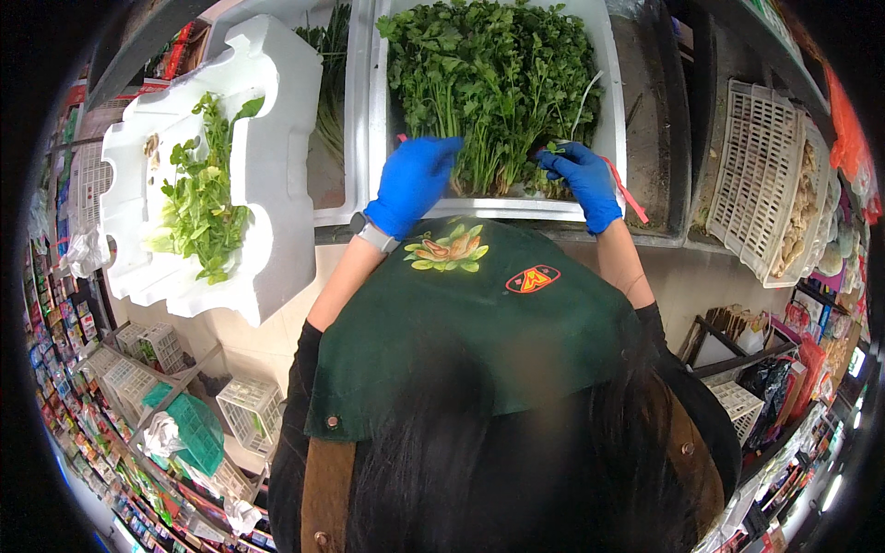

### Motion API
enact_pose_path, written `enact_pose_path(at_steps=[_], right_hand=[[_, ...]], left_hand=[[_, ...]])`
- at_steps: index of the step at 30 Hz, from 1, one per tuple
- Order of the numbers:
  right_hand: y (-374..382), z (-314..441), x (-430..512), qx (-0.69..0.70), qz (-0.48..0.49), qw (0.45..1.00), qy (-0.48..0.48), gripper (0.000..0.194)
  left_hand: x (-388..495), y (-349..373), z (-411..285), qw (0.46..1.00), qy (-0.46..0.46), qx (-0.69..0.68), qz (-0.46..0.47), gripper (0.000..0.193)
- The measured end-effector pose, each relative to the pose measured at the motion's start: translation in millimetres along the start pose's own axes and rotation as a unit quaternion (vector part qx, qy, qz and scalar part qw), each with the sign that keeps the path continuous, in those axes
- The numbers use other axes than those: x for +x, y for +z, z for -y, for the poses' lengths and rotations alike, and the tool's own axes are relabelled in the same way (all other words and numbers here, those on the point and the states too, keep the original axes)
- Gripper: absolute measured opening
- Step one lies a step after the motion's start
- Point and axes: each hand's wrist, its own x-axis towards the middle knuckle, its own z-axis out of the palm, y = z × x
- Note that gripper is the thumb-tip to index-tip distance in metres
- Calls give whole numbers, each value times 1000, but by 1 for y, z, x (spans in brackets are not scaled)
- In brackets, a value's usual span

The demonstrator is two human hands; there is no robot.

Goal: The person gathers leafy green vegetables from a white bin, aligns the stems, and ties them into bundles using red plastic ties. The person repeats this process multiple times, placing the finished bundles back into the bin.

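Upright green leafy herbs with pale stems, which look like cilantro or celery (491, 69), fill a white foam box (494, 206) in front of me. My left hand (418, 181), in a blue glove, is at the box's near left corner beside the stems; its fingers are curled, and whether they hold anything is hidden. My right hand (579, 178), also blue-gloved, is over the near right corner, its thumb and fingers pinched on a small green sprig (553, 147). A red strip (626, 192) hangs by the right wrist.
To the left, loose green leaves (204, 200) lie on a white foam piece (276, 180). Long thin greens (332, 90) stand in a compartment beside the herb box. A dark tray (650, 138) and a white plastic basket (753, 173) are at the right. Crates (252, 415) stand at lower left.
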Motion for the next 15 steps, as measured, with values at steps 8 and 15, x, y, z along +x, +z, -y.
enact_pose_path(at_steps=[8, 15], right_hand=[[-12, -7, -3, 48, -50, 998, -6, 20], [93, 90, -14, 194, 31, 970, -142, 21]], left_hand=[[34, 20, -16, 999, 45, 18, 6, 31], [-12, -3, -2, 997, -58, -35, -24, 26]])
